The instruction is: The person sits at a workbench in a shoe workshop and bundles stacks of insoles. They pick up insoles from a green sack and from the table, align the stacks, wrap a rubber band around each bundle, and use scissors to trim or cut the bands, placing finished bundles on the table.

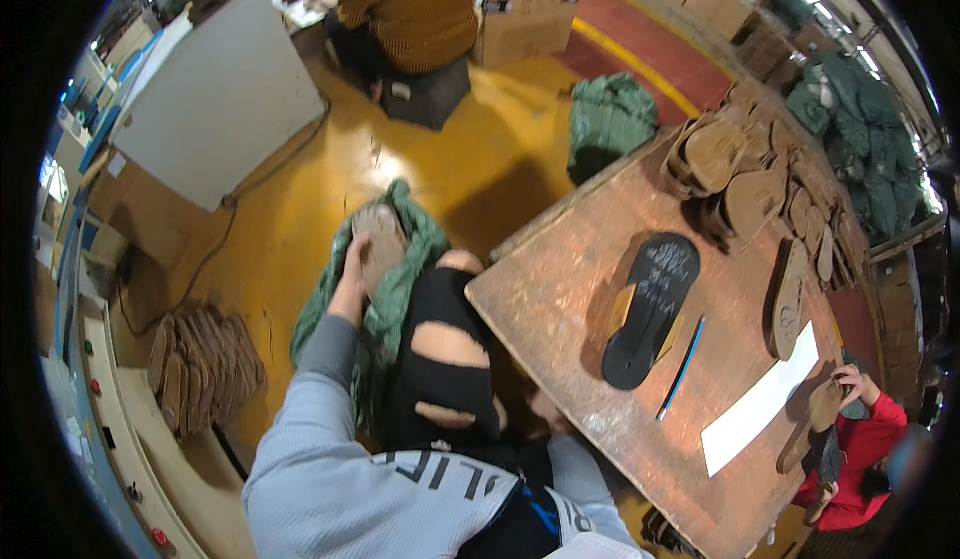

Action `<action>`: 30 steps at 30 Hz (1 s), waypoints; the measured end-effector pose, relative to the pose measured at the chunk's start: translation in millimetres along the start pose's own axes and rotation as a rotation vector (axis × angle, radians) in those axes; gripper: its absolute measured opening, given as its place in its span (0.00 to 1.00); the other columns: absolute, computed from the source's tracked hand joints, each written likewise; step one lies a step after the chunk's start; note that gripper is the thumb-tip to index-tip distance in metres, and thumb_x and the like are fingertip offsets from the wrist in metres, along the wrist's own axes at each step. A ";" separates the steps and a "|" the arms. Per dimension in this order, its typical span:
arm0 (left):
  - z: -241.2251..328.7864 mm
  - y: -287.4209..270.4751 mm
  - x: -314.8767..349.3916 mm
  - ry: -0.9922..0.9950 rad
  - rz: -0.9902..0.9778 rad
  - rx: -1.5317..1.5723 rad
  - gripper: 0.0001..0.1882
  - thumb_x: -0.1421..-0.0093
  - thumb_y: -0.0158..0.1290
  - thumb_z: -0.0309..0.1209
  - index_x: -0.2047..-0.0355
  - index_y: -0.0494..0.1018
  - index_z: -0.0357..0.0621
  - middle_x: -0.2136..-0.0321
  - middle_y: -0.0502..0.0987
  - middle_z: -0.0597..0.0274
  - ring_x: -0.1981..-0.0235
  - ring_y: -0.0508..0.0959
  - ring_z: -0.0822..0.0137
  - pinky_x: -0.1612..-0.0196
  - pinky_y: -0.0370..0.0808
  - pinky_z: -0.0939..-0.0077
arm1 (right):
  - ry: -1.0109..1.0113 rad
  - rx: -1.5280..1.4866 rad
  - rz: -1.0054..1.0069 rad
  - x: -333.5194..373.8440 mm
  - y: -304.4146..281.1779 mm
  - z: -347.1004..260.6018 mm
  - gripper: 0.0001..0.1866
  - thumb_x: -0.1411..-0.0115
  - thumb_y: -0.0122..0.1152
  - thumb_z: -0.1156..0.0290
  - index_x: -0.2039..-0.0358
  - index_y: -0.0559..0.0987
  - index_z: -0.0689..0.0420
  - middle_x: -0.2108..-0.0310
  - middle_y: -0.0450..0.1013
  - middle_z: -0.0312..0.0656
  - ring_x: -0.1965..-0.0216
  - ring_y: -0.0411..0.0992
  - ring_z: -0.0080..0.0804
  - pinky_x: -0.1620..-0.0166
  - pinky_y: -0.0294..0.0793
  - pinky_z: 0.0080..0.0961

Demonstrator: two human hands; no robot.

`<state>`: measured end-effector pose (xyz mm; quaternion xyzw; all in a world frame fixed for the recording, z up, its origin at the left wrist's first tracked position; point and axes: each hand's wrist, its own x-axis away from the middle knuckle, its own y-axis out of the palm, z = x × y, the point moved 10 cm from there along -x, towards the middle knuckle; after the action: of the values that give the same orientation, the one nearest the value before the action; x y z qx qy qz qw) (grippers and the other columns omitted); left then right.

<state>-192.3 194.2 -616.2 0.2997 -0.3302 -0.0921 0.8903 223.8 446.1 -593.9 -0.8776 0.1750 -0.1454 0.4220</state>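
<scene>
My left hand (356, 261) reaches down beside my knee and is closed on a tan shoe sole (384, 247) at the mouth of a green sack (428, 236). My right hand (548, 413) is low by the near left edge of the wooden table (540, 329); its fingers are too hidden to read. On the tabletop lies a black sole-shaped piece (655, 304) with pale handwriting, and tan tabs stick out at its sides. Right of it rests a thin blue pencil-like stick (682, 367).
Piles of brown soles (755, 199) cover the table's far side, near a single sole (789, 299) and a white paper strip (762, 399). Someone in red (870, 469) handles soles at right. More soles (203, 371) stand at left; a seated person (408, 14) is ahead.
</scene>
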 end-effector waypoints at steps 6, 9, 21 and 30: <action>-0.1 -5.7 -3.9 -0.063 0.102 -0.196 0.18 0.44 0.59 0.41 0.54 0.76 0.48 0.58 0.79 0.58 0.56 0.78 0.54 0.50 0.75 0.52 | -0.076 0.011 0.189 -0.7 -10.0 -6.2 0.18 0.43 0.61 0.56 0.56 0.80 0.53 0.62 0.78 0.48 0.59 0.75 0.49 0.54 0.72 0.44; -2.5 -3.7 -5.3 -0.122 0.058 -0.146 0.18 0.45 0.61 0.39 0.55 0.75 0.47 0.58 0.79 0.58 0.58 0.78 0.54 0.52 0.75 0.53 | -0.109 0.017 0.242 4.1 -9.6 -2.3 0.18 0.42 0.60 0.56 0.56 0.80 0.54 0.61 0.78 0.48 0.59 0.75 0.50 0.53 0.72 0.44; 26.8 -21.0 63.6 0.065 -0.028 -0.073 0.13 0.46 0.60 0.35 0.61 0.77 0.44 0.64 0.81 0.60 0.64 0.80 0.59 0.56 0.78 0.63 | 0.015 -0.319 -0.382 64.8 -62.3 -85.9 0.20 0.35 0.52 0.59 0.49 0.74 0.59 0.56 0.75 0.55 0.53 0.73 0.52 0.49 0.71 0.39; 60.7 1.3 183.5 0.181 0.014 -0.298 0.26 0.40 0.55 0.44 0.46 0.70 0.42 0.50 0.75 0.56 0.49 0.74 0.55 0.47 0.73 0.57 | -0.301 -0.638 -0.333 62.4 -203.9 -197.5 0.15 0.33 0.51 0.64 0.51 0.75 0.59 0.61 0.74 0.50 0.57 0.74 0.48 0.54 0.74 0.37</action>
<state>-91.0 100.1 -481.1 0.1693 -0.2333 -0.1063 0.9516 237.8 401.9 -306.9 -0.9926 0.0029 -0.0198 0.1197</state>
